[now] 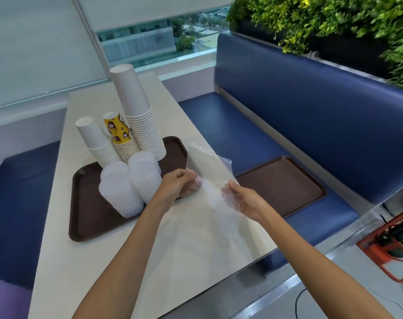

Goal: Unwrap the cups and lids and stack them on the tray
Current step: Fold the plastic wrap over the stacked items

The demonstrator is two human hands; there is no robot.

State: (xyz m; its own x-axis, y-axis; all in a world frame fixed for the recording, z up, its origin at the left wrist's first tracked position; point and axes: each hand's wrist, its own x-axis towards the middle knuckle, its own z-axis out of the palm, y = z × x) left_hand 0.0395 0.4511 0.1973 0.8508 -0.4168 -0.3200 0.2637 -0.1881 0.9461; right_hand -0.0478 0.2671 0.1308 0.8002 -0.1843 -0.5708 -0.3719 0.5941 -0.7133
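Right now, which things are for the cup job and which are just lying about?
For the job: cup stacks, lid stacks, loaded tray, plastic wrap.
Just lying about: spare tray, blue bench, plants.

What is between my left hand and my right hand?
A clear wrapper, which the left hand and the right hand both hold over the table. The head view shows it.

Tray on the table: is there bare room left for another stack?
Yes: the near strip of the tray in front of the lid stacks, and its far right corner beside the tall cup stack. The middle is crowded. The tray on the bench is bare.
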